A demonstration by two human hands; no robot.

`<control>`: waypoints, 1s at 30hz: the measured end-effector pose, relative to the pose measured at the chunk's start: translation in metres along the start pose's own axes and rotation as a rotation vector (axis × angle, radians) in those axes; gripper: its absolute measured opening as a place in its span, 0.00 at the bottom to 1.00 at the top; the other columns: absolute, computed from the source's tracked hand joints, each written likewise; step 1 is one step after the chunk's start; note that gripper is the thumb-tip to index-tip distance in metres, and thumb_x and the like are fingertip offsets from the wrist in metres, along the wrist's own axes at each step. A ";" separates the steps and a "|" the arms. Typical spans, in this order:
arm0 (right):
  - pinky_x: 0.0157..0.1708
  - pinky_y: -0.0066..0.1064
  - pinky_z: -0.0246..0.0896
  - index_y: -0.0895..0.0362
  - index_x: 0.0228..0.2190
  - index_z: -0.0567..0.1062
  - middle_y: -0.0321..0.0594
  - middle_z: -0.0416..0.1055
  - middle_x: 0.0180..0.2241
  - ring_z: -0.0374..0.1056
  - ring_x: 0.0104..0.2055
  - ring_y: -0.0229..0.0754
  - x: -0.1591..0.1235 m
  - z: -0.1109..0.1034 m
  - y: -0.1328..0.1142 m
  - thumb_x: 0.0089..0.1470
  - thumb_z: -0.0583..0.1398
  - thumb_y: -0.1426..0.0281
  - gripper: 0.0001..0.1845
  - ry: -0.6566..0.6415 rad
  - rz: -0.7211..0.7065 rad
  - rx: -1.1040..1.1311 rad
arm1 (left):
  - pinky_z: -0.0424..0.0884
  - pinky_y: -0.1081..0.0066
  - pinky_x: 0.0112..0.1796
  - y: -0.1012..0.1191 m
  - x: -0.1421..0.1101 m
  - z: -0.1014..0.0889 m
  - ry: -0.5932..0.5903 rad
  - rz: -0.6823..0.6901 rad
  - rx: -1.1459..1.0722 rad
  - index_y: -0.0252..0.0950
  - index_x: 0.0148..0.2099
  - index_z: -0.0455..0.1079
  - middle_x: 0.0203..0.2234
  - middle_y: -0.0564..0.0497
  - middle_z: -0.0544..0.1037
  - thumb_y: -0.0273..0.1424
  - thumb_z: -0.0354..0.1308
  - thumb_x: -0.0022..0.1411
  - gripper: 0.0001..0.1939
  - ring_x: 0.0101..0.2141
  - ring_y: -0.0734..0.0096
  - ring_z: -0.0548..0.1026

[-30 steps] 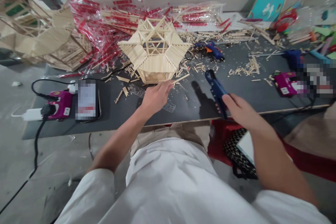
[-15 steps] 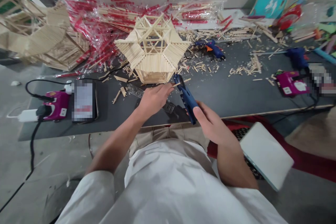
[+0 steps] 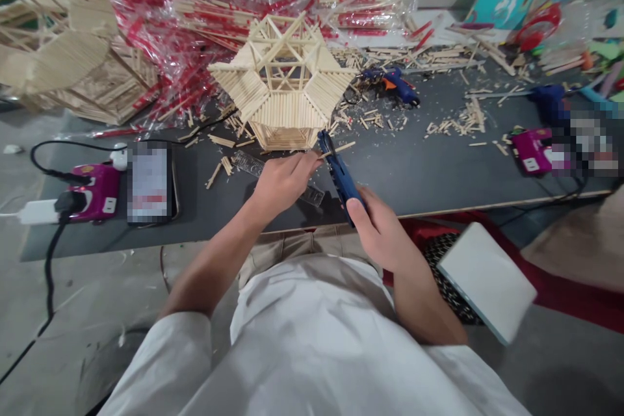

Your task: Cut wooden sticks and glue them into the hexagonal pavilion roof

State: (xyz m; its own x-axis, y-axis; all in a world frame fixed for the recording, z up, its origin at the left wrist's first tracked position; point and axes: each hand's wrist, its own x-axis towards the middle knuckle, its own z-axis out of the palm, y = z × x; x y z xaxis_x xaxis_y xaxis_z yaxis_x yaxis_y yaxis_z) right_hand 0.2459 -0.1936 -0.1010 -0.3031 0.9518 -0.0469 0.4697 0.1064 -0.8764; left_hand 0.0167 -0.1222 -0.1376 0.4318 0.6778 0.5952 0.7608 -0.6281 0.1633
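Observation:
My left hand (image 3: 286, 183) pinches one end of a thin wooden stick (image 3: 345, 147) near the front of the table. The stick lies across the head of a blue hand cutter (image 3: 339, 172), its far end sticking out to the right. My right hand (image 3: 377, 224) is wrapped around the cutter's handles. Just beyond my hands stands a six-sided model (image 3: 285, 107) built of wooden sticks, with slatted sloping sides and an open lattice top. A clear plastic ruler (image 3: 312, 195) lies partly under my left hand.
A phone (image 3: 150, 182) and a purple power adapter (image 3: 95, 192) lie at left; another purple adapter (image 3: 539, 151) sits at right. Beyond the model are a blue glue gun (image 3: 397, 88), stick scraps (image 3: 461, 116) and red-and-clear packets (image 3: 160, 45). A larger stick structure (image 3: 63, 65) stands far left.
The cutter's handles look closer together, and its head has shifted slightly left along the stick. My left hand still pinches the stick. The whole view has shifted a little.

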 end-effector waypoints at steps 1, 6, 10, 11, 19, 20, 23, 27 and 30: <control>0.56 0.53 0.65 0.47 0.58 0.75 0.48 0.76 0.53 0.71 0.56 0.58 0.000 0.001 0.000 0.73 0.51 0.51 0.23 -0.013 0.001 -0.001 | 0.68 0.71 0.31 0.000 0.000 0.001 -0.002 0.005 0.006 0.33 0.47 0.73 0.31 0.47 0.82 0.32 0.45 0.81 0.16 0.30 0.71 0.80; 0.52 0.54 0.67 0.48 0.52 0.73 0.48 0.76 0.48 0.72 0.51 0.58 -0.003 0.010 0.009 0.72 0.51 0.52 0.19 -0.018 0.004 -0.077 | 0.67 0.71 0.30 0.000 -0.004 0.005 -0.040 0.008 0.020 0.34 0.51 0.73 0.30 0.48 0.82 0.34 0.45 0.81 0.15 0.30 0.70 0.80; 0.49 0.52 0.68 0.48 0.51 0.72 0.48 0.75 0.45 0.73 0.48 0.58 -0.003 0.014 0.012 0.72 0.52 0.52 0.19 -0.001 0.004 -0.111 | 0.68 0.71 0.31 0.000 -0.004 0.006 -0.034 0.020 0.010 0.32 0.51 0.73 0.32 0.47 0.83 0.33 0.45 0.81 0.15 0.32 0.69 0.82; 0.49 0.51 0.68 0.49 0.51 0.72 0.47 0.75 0.44 0.73 0.47 0.57 -0.003 0.013 0.010 0.71 0.53 0.51 0.19 -0.006 0.008 -0.115 | 0.68 0.71 0.31 0.000 -0.003 0.006 -0.040 0.014 0.005 0.32 0.51 0.73 0.32 0.47 0.83 0.33 0.45 0.81 0.16 0.32 0.69 0.81; 0.49 0.46 0.65 0.55 0.55 0.71 0.47 0.74 0.45 0.71 0.49 0.54 -0.003 0.010 -0.006 0.72 0.53 0.59 0.18 -0.062 0.060 -0.246 | 0.63 0.71 0.28 0.000 -0.002 0.006 0.032 0.081 0.045 0.33 0.47 0.72 0.30 0.50 0.81 0.30 0.48 0.80 0.12 0.29 0.71 0.79; 0.50 0.45 0.65 0.55 0.55 0.71 0.47 0.74 0.45 0.71 0.49 0.54 -0.003 0.010 -0.006 0.72 0.53 0.60 0.18 -0.060 0.056 -0.243 | 0.63 0.71 0.28 -0.001 -0.002 0.006 0.024 0.077 0.049 0.33 0.47 0.72 0.30 0.49 0.81 0.30 0.48 0.80 0.12 0.29 0.71 0.79; 0.50 0.45 0.65 0.55 0.55 0.72 0.47 0.74 0.45 0.71 0.49 0.53 -0.003 0.011 -0.007 0.72 0.52 0.60 0.18 -0.058 0.059 -0.242 | 0.64 0.70 0.28 -0.001 -0.002 0.006 0.005 0.068 0.051 0.33 0.47 0.73 0.29 0.49 0.81 0.30 0.46 0.80 0.15 0.29 0.71 0.79; 0.52 0.46 0.66 0.56 0.56 0.72 0.49 0.74 0.48 0.72 0.50 0.54 -0.003 0.010 -0.009 0.72 0.52 0.60 0.19 -0.066 0.083 -0.256 | 0.65 0.71 0.29 0.000 -0.001 0.006 -0.026 0.048 0.024 0.32 0.48 0.73 0.31 0.47 0.81 0.31 0.45 0.81 0.16 0.30 0.70 0.79; 0.54 0.49 0.66 0.58 0.55 0.72 0.52 0.74 0.51 0.72 0.53 0.56 -0.002 0.010 -0.012 0.72 0.52 0.59 0.20 -0.076 0.092 -0.280 | 0.65 0.71 0.29 0.001 -0.001 0.005 -0.030 0.044 0.015 0.32 0.47 0.73 0.29 0.48 0.80 0.31 0.44 0.81 0.16 0.30 0.70 0.79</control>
State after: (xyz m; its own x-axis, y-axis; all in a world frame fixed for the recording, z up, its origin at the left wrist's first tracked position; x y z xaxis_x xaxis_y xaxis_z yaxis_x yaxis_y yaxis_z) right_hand 0.2326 -0.2001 -0.0957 -0.3051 0.9379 -0.1649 0.7050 0.1060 -0.7012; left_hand 0.0195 -0.1214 -0.1416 0.4790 0.6607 0.5780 0.7477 -0.6521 0.1259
